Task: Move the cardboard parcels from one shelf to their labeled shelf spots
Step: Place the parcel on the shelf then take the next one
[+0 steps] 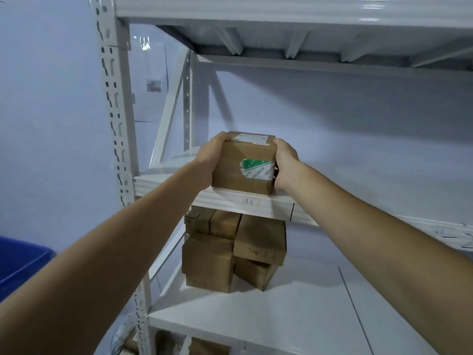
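Note:
A brown cardboard parcel (243, 165) with a green-and-white sticker and a white label on top rests at the front edge of the middle shelf (220, 198). My left hand (208, 160) grips its left side and my right hand (285, 162) grips its right side. A small handwritten label (250, 201) sits on the shelf's front lip right below the parcel. On the shelf below (294, 311), a stack of several brown parcels (233, 249) stands near the left end.
A white upright post (115, 129) with slots frames the rack's left side, with a diagonal brace (169, 111) behind it. The upper shelf (294, 29) hangs overhead. A blue bin (20, 265) sits at far left. More parcels (204, 347) show on the lowest shelf.

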Available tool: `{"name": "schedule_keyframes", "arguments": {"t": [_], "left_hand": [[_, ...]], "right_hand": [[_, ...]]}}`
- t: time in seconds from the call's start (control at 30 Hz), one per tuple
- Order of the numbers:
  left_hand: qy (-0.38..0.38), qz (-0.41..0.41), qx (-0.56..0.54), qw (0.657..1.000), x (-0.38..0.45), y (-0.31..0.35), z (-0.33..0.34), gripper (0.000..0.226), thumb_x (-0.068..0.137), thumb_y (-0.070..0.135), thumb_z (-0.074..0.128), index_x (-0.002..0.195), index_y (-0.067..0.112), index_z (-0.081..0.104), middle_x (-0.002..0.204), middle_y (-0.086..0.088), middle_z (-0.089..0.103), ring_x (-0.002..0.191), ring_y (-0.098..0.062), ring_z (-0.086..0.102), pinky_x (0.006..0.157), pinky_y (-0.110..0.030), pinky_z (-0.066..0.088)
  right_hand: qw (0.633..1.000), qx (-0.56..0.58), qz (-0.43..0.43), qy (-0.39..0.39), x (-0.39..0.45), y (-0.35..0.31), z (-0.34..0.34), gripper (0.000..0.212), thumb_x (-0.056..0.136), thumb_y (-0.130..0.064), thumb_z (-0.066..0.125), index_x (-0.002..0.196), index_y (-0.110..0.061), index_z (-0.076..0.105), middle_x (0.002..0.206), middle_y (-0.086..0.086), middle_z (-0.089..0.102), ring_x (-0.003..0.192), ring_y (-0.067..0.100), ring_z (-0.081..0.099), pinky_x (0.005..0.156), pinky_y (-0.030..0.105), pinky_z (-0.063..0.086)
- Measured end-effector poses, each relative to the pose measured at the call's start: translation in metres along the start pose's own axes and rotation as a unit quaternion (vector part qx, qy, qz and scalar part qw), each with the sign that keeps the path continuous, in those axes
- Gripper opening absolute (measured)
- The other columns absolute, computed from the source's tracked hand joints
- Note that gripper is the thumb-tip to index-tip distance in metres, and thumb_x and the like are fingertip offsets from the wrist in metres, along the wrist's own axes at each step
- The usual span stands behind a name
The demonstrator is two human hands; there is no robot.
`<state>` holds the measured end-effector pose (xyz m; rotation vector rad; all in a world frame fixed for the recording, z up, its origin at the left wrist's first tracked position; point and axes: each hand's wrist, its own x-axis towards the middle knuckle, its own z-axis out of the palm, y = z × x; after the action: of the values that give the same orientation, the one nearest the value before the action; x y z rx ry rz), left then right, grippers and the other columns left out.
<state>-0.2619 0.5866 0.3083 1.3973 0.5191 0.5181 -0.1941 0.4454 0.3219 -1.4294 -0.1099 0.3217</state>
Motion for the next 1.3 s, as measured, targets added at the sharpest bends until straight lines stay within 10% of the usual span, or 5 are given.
{"name": "schedule_keyframes", "arguments": {"t": [0.23, 0.4, 0.67, 1.2, 1.3], "left_hand": [[0.082, 0.162, 0.097, 0.979, -0.006, -0.002, 0.001, 0.064, 0.100, 0.053, 0.055, 0.156, 0.023, 0.049, 0.156, -0.008, 0.056, 0.136, -0.029, 0.057, 0.117, -0.043, 0.044], [0.140, 0.407, 0.269, 0.862, -0.043, -0.001, 0.002, 0.049, 0.102, 0.036, 0.055, 0.146, 0.016, 0.055, 0.146, -0.006, 0.060, 0.134, -0.023, 0.053, 0.113, -0.039, 0.044], [0.050, 0.577, 0.398, 0.712, -0.107, -0.022, 0.057, 0.030, 0.095, 0.020, 0.054, 0.117, 0.006, 0.068, 0.117, -0.010, 0.069, 0.108, -0.030, 0.059, 0.085, -0.030, 0.040], [-0.150, 0.449, 0.397, 0.786, -0.225, -0.118, 0.373, 0.017, 0.098, 0.021, 0.062, 0.112, 0.014, 0.069, 0.102, 0.001, 0.076, 0.086, -0.015, 0.069, 0.086, -0.040, 0.059], [-0.201, 0.427, 0.417, 0.777, -0.243, -0.138, 0.432, 0.015, 0.099, 0.014, 0.067, 0.113, 0.017, 0.071, 0.096, 0.004, 0.075, 0.084, -0.016, 0.074, 0.078, -0.026, 0.057]], "right_hand": [[1.000, -0.004, 0.019, -0.013, -0.017, 0.000, -0.012, 0.041, 0.112, -0.048, 0.040, 0.100, -0.017, 0.063, 0.084, 0.005, 0.066, 0.069, 0.020, 0.064, 0.062, 0.033, 0.053], [0.996, -0.043, -0.064, 0.043, -0.019, -0.002, -0.051, 0.045, 0.107, -0.037, 0.048, 0.139, -0.010, 0.063, 0.144, 0.012, 0.065, 0.108, 0.026, 0.059, 0.110, 0.044, 0.052], [0.963, -0.136, -0.234, 0.016, -0.043, 0.011, -0.166, 0.027, 0.109, -0.028, 0.047, 0.113, -0.022, 0.072, 0.112, 0.002, 0.083, 0.120, 0.023, 0.072, 0.102, 0.047, 0.059], [0.942, -0.204, -0.242, 0.108, -0.087, 0.025, -0.572, 0.025, 0.100, -0.011, 0.063, 0.113, -0.024, 0.079, 0.101, -0.002, 0.084, 0.112, 0.028, 0.074, 0.096, 0.047, 0.060], [0.941, -0.210, -0.244, 0.103, -0.090, 0.033, -0.634, 0.027, 0.103, -0.003, 0.058, 0.104, -0.019, 0.080, 0.099, -0.004, 0.081, 0.095, -0.002, 0.075, 0.094, 0.044, 0.060]]}}
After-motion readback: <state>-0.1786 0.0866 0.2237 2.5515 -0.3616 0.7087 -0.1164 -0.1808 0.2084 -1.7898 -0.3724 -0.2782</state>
